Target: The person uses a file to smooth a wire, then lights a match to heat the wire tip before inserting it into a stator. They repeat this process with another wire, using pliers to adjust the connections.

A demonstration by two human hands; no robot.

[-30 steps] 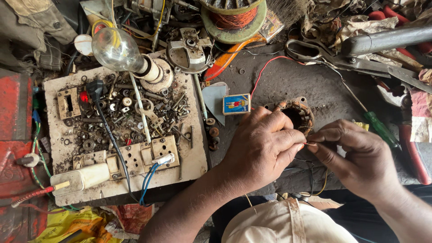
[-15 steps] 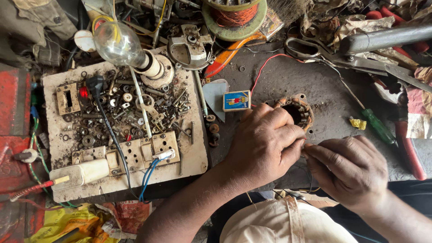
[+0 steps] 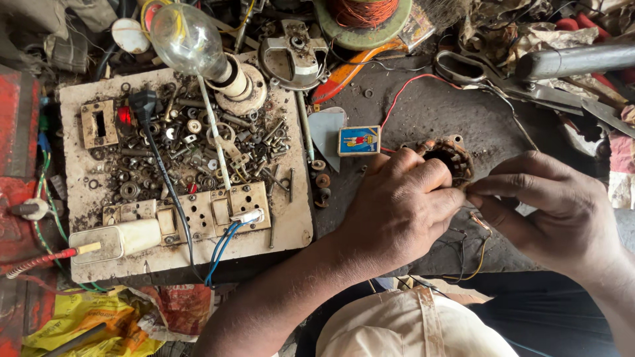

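Left hand (image 3: 400,211): curled over the near side of the rusty round motor core (image 3: 451,157), fingers closed against it and holding it on the dark bench (image 3: 423,106).
Right hand (image 3: 552,211): fingertips pinched narrow on something thin just beside the core; what they pinch is too small to tell.
Motor core: one, brown and toothed, near the middle of the bench, partly hidden by the left hand.
Thin wires (image 3: 473,248): a few, black and yellow, hanging below the two hands at the bench edge.
Small box (image 3: 359,141): one, flat and rectangular, blue with a yellow and red picture label, lying just left of the core.
Red wire (image 3: 403,92): one, curving across the bench above the box.
Board (image 3: 291,225): one, pale and dirty, left of the hands, strewn with screws, nuts and washers.
Bulb (image 3: 188,36): one, clear glass, in a white holder at the board's top edge.
Plug (image 3: 142,102): one, black, its cord running down the board.
Yellow bag (image 3: 79,327): one, crumpled, bottom left below the board.
Spool (image 3: 362,16): one, green rim, wound with orange wire, at the top.
Scissors (image 3: 503,76): one pair, metal, upper right.
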